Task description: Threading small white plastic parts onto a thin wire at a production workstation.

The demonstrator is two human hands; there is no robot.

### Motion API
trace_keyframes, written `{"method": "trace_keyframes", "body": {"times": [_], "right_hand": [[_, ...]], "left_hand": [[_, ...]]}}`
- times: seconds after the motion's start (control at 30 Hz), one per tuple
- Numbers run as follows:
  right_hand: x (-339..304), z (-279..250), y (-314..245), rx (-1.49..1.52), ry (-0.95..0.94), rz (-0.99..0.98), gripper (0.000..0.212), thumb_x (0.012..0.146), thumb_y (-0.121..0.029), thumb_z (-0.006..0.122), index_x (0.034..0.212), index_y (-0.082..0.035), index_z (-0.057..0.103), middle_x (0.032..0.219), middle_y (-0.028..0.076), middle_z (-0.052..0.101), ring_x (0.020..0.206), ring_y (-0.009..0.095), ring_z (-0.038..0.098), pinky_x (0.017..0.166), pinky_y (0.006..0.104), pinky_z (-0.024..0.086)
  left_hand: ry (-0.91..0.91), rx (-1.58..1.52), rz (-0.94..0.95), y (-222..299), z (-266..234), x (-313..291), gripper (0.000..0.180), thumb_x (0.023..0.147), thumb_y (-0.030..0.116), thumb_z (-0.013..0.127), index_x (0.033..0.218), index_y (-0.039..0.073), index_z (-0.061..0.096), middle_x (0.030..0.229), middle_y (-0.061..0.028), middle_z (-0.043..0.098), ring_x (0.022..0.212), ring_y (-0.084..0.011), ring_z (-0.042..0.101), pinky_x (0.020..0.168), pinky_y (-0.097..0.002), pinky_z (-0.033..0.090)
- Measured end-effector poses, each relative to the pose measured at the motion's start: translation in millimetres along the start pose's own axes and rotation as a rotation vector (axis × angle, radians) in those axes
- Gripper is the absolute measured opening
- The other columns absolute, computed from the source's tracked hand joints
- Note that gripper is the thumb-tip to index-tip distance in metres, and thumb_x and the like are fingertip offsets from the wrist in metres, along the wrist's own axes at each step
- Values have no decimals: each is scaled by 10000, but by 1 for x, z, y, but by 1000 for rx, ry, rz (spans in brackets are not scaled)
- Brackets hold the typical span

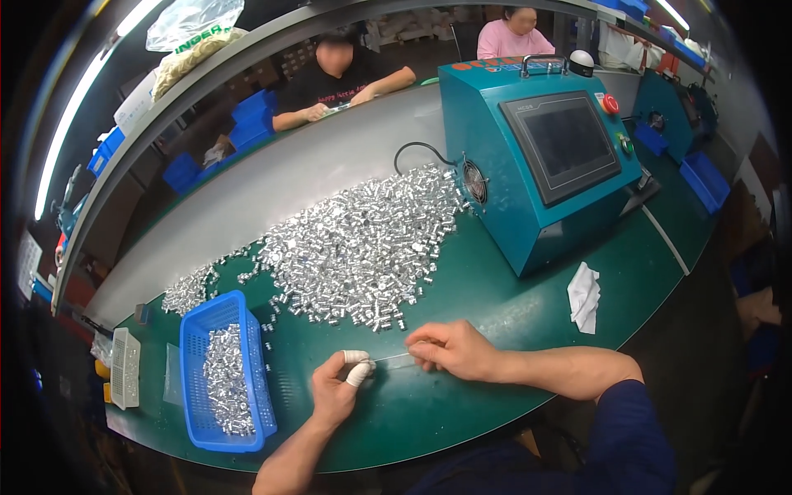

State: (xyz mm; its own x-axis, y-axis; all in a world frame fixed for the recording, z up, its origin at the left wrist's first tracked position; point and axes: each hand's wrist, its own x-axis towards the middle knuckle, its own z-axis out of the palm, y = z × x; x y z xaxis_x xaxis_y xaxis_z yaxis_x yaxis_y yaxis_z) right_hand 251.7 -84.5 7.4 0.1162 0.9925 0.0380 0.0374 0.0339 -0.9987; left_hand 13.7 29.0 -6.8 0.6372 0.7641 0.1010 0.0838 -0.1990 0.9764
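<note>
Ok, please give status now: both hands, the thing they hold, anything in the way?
Left hand and right hand pinch the ends of a thin rod above the green table. Pile of small metal tubes just behind. Nothing blocking.

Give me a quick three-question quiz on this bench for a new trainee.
1. True or false: the blue basket sits to the left of the left hand.
2. What lies heaped between the hands and the teal machine? A) small metal sleeves B) screws C) coins
3. What do both hands pinch between them?

Key:
1. True.
2. A, the pile of metal sleeves.
3. A thin rod, with the right hand at its other end.
</note>
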Motion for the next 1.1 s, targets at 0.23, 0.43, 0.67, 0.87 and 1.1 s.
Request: {"method": "trace_keyframes", "body": {"times": [0.23, 0.43, 0.67, 0.87, 1.1], "right_hand": [[13, -18, 20, -678, 13, -702, 190, 930, -205, 720, 960, -24, 671, 793, 84, 688, 662, 185, 680, 587, 332, 535], [12, -12, 12, 156, -246, 452, 202, 935, -214, 725, 970, -23, 669, 805, 97, 703, 675, 175, 683, 595, 326, 546], [8, -14, 10, -567, -8, -676, 225, 930, -230, 729, 1006, -23, 683, 823, 110, 713, 698, 202, 696, 624, 324, 551], [14, -14, 5, 71, -314, 480, 184, 1008, -190, 627, 1048, -23, 691, 845, 55, 725, 726, 137, 693, 584, 275, 533], [8, -5, 1, -460, 95, -453, 175, 948, -151, 693, 1058, -15, 679, 876, 91, 713, 704, 217, 688, 609, 338, 535]], "left_hand": [[-15, -109, -78, -6, -3, -1, 147, 941, 41, 684, 1062, -36, 653, 953, -113, 715, 868, -163, 682, 794, -303, 569], [-26, 78, 40, -2, -3, -1, 146, 937, 39, 689, 1063, -27, 656, 950, -110, 713, 872, -162, 685, 797, -304, 573], [-11, -234, -199, -5, -6, 6, 168, 956, 67, 679, 1108, -3, 661, 960, -104, 736, 831, -153, 692, 725, -268, 554], [-14, -123, -98, -2, -4, 1, 150, 960, 45, 663, 1097, -14, 649, 974, -99, 713, 881, -159, 683, 751, -329, 605], [-23, -220, -247, -5, -10, 9, 166, 983, 150, 666, 1112, 46, 676, 950, -62, 737, 801, -99, 661, 688, -234, 507]]}}
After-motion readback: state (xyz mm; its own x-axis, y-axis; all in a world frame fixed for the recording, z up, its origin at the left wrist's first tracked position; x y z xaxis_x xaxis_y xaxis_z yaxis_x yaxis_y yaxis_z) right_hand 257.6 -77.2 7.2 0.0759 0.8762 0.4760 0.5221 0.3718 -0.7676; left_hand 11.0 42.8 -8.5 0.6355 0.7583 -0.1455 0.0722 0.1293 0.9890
